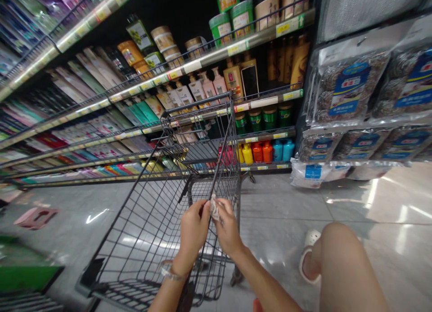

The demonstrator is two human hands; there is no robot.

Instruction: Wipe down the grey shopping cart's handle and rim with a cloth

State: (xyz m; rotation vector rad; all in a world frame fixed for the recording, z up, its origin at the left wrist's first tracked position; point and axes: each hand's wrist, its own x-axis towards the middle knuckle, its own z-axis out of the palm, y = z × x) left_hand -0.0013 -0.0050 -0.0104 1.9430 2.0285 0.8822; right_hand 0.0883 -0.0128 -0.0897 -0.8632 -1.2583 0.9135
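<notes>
As both hands pinch a pale wad at the cart, packets hang — metal scourers inside.

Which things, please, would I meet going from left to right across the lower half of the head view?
Pink stool → left hand → crumpled pale wad → right hand → white shoe.

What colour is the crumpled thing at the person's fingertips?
The crumpled wad is off-white to pale beige; the head view shows it best.
</notes>
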